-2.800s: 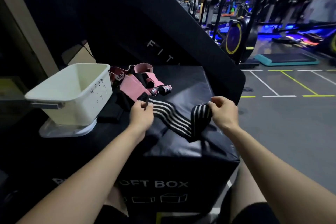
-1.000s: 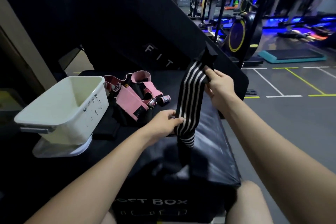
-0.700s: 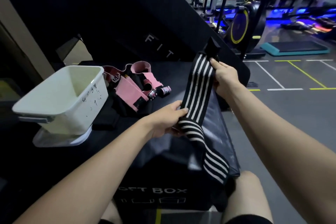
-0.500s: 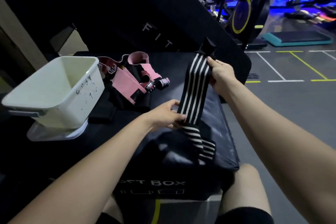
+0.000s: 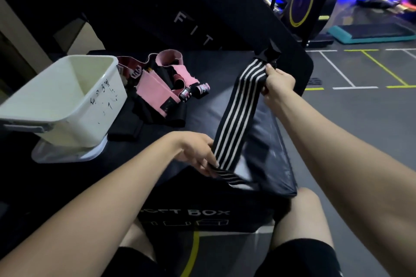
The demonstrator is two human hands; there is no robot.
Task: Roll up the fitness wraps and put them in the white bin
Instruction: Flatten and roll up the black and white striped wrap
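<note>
A black wrap with white stripes (image 5: 237, 114) is stretched taut above the black soft box (image 5: 265, 164). My right hand (image 5: 278, 83) grips its upper end near the black tab. My left hand (image 5: 198, 153) pinches the lower part, and a short striped tail lies past it on the box top. The white bin (image 5: 65, 99) stands at the left on a clear lid, with nothing visible in it. A pile of pink and black wraps (image 5: 157, 92) lies between the bin and the striped wrap.
A black slanted pad (image 5: 202, 18) with white letters rises behind the box. To the right lies grey gym floor (image 5: 360, 123) with painted lines, an exercise bike (image 5: 304, 2) and a teal step platform (image 5: 371, 33). My knees are below the box's front edge.
The wrap was lifted off the box and pulled upright between my hands. Over the last second my left hand slid down it, so the hanging tail has shortened.
</note>
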